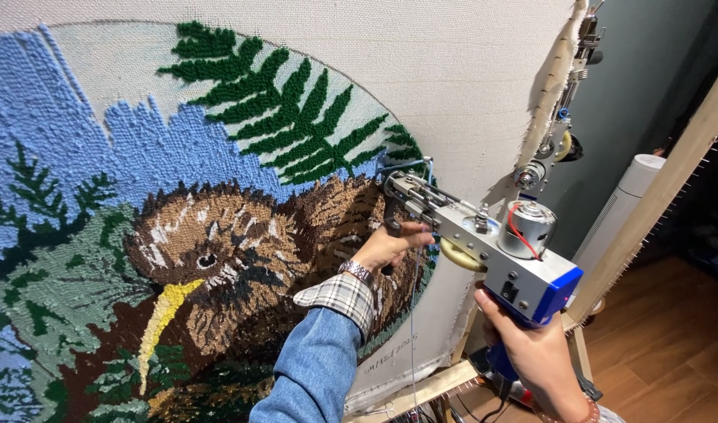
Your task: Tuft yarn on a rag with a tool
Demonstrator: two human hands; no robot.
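Stretched across a wooden frame (672, 180), the pale woven backing cloth (453, 70) fills most of my view, and on it sits a tufted yarn picture: a brown bird with a yellow beak (218, 258), dark green fern fronds (288, 110) above it, and blue yarn sky (85, 141) to the left. Beyond the frame's right edge I see a grey-green wall, a white ribbed tower appliance (621, 207) and a brown wooden floor (672, 345). I hold a silver and blue metal tufting gun (484, 239) with both hands, its needle end pressed against the cloth at the upper right edge of the bird, just below the ferns. My left hand (386, 247), wearing a metal wristwatch (357, 271) and coming out of a denim sleeve with a plaid cuff (328, 313), has its fingers curled tight around the small black front handle under the gun's nose. My right hand (535, 352) is wrapped around the blue rear grip below the gun's body, fingers closed on it, with a beaded bracelet at the wrist. A thin blue yarn strand (410, 166) runs into the gun's tip, and a small cylindrical motor with a red wire (526, 227) sits on top of the gun.
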